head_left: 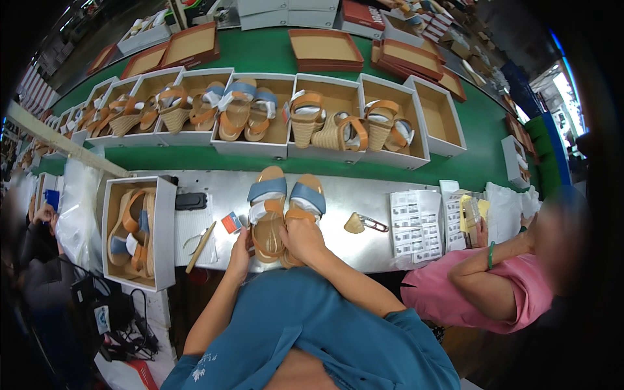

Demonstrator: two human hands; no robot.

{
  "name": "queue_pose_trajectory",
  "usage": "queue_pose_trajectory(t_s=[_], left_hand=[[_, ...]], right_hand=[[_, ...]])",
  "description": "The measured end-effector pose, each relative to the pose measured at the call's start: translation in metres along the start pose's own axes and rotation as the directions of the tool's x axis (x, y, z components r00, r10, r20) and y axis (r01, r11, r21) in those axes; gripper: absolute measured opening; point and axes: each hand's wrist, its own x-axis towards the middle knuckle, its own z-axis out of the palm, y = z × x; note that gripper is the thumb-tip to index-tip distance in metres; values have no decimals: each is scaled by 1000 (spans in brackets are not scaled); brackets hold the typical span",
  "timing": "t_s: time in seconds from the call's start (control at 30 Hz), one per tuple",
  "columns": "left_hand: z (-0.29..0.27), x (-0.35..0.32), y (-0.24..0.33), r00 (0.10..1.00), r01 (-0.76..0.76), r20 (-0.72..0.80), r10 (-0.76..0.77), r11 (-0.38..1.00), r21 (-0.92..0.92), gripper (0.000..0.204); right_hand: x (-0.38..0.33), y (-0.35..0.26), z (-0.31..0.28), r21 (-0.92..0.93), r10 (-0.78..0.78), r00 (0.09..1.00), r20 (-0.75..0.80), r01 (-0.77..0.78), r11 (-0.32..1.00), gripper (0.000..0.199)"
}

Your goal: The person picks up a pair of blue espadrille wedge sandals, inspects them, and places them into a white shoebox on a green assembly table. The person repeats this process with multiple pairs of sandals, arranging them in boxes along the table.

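Observation:
A pair of sandals with blue toe bands and tan ankle straps lies before me on the metal worktop: the left sandal (267, 190) and the right sandal (307, 195). My right hand (304, 240) is closed over the strap and heel part of the right sandal, hiding much of it. Beside the left sandal's heel, my left hand (240, 255) has its fingers drawn together, a small pale thing at their tips that I cannot make out. A small red-and-blue card (230, 223) lies just left of that hand.
Open boxes of wedge sandals (250, 146) line the green bench beyond; one box (437, 117) holds nothing. Left stand a boxed pair (169, 221), a black case (191, 201) and a pointed tool (201, 247). Right lie a cutter (372, 223), label sheets (416, 224) and a co-worker's arm (487, 266).

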Motion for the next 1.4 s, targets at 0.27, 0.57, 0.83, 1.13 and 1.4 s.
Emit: queue_pose_trajectory(t_s=[0.27,0.57,0.83,1.13,1.4], left_hand=[[14,3,5,945,-76,318,81,997,-26,35],[-13,33,-13,974,-40,226,12,992,120,19],[-40,62,-16,996,66,48,-81,967,246,13],[-52,68,-23,973,0,209,-93,913,409,4],[-13,57,32,986,87,29,-162,663,743,16]], right_hand=[[-26,26,-139,44,-131,991,0,131,990,25],[-85,78,-298,164,43,846,-532,53,985,20],[48,198,-400,-312,11,712,-702,-322,894,22],[188,327,-430,-248,241,641,-729,-576,779,26],[204,207,-330,-141,188,788,-586,-327,934,45]])
